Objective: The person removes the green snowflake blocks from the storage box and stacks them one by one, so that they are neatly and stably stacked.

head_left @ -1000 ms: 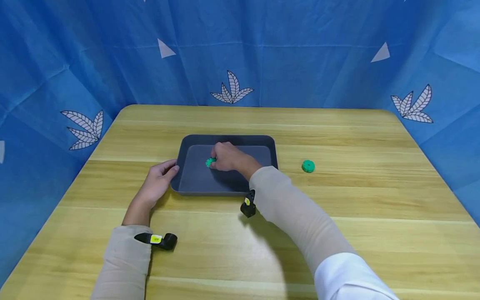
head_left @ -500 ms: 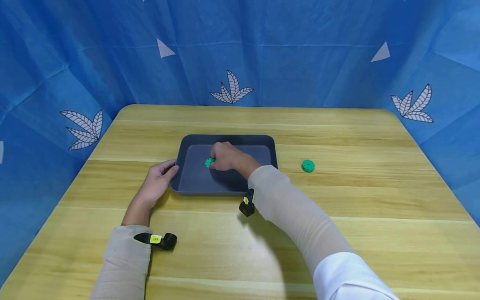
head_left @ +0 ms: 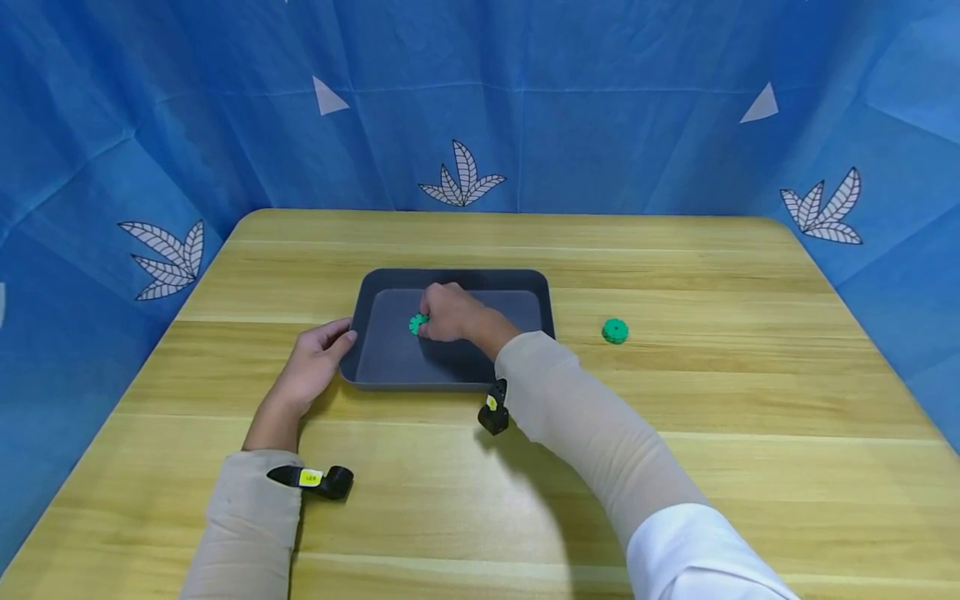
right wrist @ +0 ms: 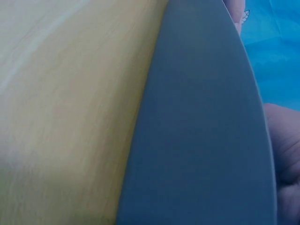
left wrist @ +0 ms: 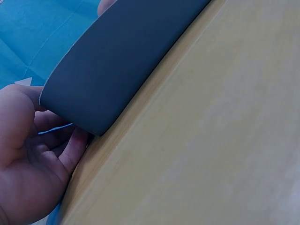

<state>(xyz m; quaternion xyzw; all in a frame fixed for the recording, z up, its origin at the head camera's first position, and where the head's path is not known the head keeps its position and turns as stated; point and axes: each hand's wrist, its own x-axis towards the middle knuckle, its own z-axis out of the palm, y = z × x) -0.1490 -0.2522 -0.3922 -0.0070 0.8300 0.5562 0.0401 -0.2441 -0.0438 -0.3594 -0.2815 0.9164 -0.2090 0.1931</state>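
Note:
A dark grey tray (head_left: 375, 293) lies in the middle of the wooden table (head_left: 675, 417). Inside it my right hand (head_left: 448, 313) pinches a small green toothed wheel (head_left: 417, 323) just above or on the tray floor. My left hand (head_left: 315, 360) rests against the tray's left front corner (left wrist: 70, 101), fingers loosely curved along its rim. In the right wrist view only the tray's outer wall (right wrist: 201, 140) and a bit of my hand show. A second green wheel (head_left: 615, 331) lies on the table right of the tray.
Blue cloth with white leaf prints (head_left: 465, 177) walls the table on three sides. Black wrist straps with yellow labels sit on both forearms (head_left: 313, 479). Bare wood lies on all sides of the tray.
Almost nothing has moved. My right hand still holds the green wheel in the tray, and my left hand stays at the tray's corner.

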